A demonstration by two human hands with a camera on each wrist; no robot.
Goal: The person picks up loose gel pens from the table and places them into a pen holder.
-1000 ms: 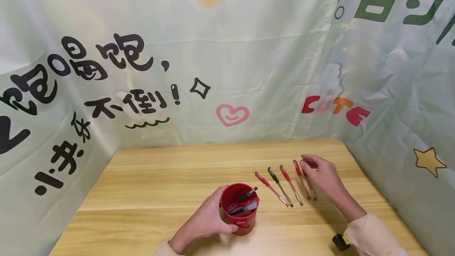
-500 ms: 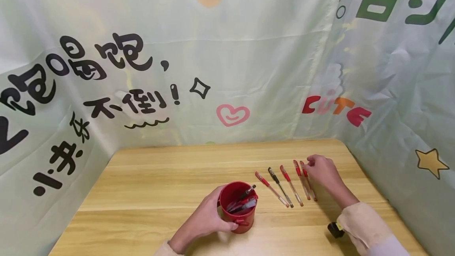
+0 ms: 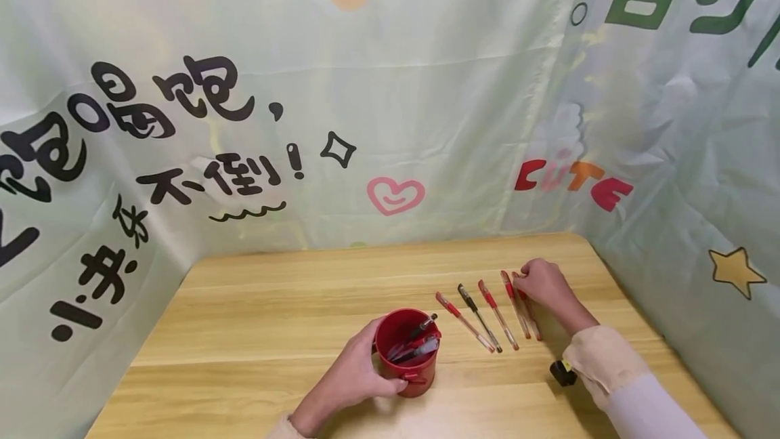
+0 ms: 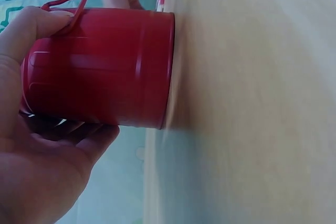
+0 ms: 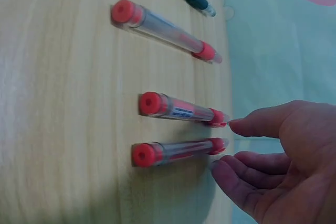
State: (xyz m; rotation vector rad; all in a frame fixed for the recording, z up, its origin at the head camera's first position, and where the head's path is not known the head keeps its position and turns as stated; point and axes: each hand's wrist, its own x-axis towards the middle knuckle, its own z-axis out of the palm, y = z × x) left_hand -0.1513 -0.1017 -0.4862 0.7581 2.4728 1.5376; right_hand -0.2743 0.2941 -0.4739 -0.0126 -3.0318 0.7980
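Note:
My left hand [image 3: 359, 371] holds a red metal pen cup [image 3: 414, 385] standing upright on the table, its thumb on the small wire loop at the cup's side. Several pens [image 3: 420, 349], black and red, lean inside the cup. To the right lies a row of gel pens, a black one [image 3: 478, 314] among red ones [image 3: 498, 314]. At the far end of the rightmost red pen [image 5: 178, 151] is my right hand [image 3: 545, 286]. In the right wrist view its thumb and fingertips stand apart on either side of the cap end, without visible contact.
The wooden table [image 3: 256, 330] has printed cloth walls [image 3: 463, 120] along its back and sides. A small black device [image 3: 562, 372] sits at the right sleeve. Bare tabletop extends left of the cup.
My right hand shifted right, away from the two rightmost pens, then came back left to the cap end of the last pen. The left hand keeps holding the cup in place.

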